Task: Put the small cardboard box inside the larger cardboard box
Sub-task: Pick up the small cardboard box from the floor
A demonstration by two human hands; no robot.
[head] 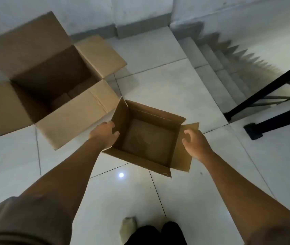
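The small cardboard box (147, 138) sits open-topped and empty at the centre, over the tiled floor; I cannot tell whether it rests on the floor or is lifted. My left hand (104, 134) grips its left wall, thumb inside and fingers over the edge. My right hand (196, 143) hovers at the box's right flap with fingers curled and apart, holding nothing. The larger cardboard box (73, 110) stands at the upper left, its flaps spread open and its inside dark, about a hand's width from the small box.
A staircase (216, 68) drops away at the upper right. A black railing (267, 89) with a foot plate stands on the right. Grey walls close the back. My feet (128, 227) show at the bottom on the white tiled floor (158, 82).
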